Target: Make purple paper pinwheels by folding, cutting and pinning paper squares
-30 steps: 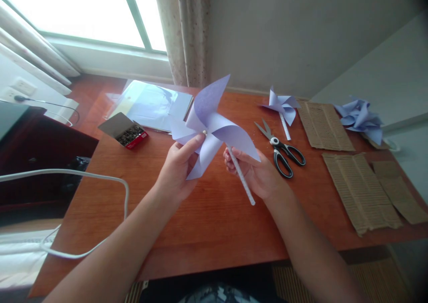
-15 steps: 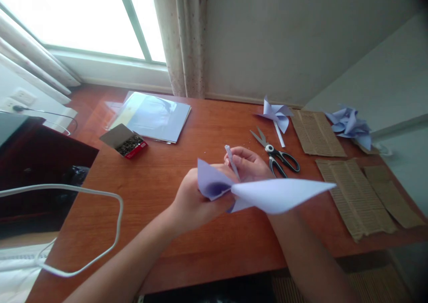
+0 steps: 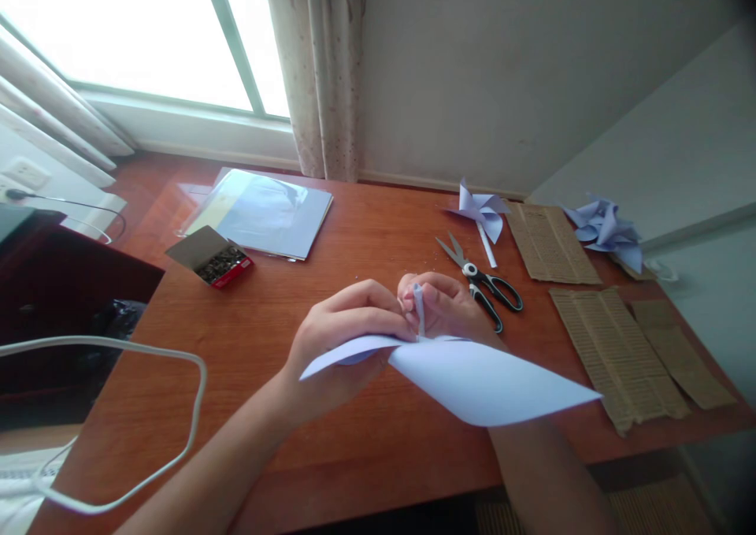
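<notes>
A pale lilac paper pinwheel is held over the front middle of the table, its large blade pointing right. Behind it rises a thin rolled paper stick. My left hand is closed on the pinwheel near its centre, with the blade covering part of its fingers. Beside the stick, my right hand has its fingers curled together at the stick. Whether they pinch something small there is hidden. Scissors with black and white handles lie partly spread just beyond my right hand.
On the brown table are an open box of small metal pieces, papers in a clear sleeve, a finished-looking pinwheel, more folded paper pinwheels and corrugated cardboard pieces. A white cable loops at the left.
The pinwheel has tilted and turned, so its blades now spread lower and wider. The stick stands more upright. My left fingers have come up over the paper's top edge.
</notes>
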`<state>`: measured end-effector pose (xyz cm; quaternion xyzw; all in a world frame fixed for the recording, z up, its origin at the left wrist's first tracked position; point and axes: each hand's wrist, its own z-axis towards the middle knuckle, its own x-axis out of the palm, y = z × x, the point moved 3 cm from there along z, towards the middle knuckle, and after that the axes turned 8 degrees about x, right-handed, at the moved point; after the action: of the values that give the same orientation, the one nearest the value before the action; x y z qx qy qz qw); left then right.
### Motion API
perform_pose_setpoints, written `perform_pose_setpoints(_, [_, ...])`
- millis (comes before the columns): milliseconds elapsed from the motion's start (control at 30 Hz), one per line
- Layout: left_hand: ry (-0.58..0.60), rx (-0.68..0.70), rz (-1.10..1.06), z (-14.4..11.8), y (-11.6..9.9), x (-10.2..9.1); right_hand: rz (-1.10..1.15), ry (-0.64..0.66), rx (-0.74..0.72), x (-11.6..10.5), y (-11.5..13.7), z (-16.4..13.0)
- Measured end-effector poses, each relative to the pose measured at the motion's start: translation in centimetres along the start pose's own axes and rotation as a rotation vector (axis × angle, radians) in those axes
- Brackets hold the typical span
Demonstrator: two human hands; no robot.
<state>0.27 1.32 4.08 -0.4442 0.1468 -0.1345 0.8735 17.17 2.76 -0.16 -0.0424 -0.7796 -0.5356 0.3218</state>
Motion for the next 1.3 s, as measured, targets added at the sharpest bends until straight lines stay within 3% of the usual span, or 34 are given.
perform_pose_setpoints(200, [-0.005, 0.048, 0.121, -0.2, -0.2, -0.2, -0.155, 0.092, -0.002, 0.0, 0.6, -0.3])
perform_pose_setpoints(367, [-0.012, 0.068, 0.268, -0.8, 0.1, -0.3, -0.232, 0.072, -0.005, 0.1, 1.2, -0.6])
perform_pose_setpoints(633, [-0.085, 0.1, 0.243, -0.4, -0.1, -0.2, -0.214, 0.089, -0.001, 0.2, 1.1, -0.7])
perform_pose_setpoints(1300, [-0.074, 0.127, 0.22, -0.6, 0.2, -0.1, -0.195, 0.15, -0.019, -0.3, 0.7, -0.3])
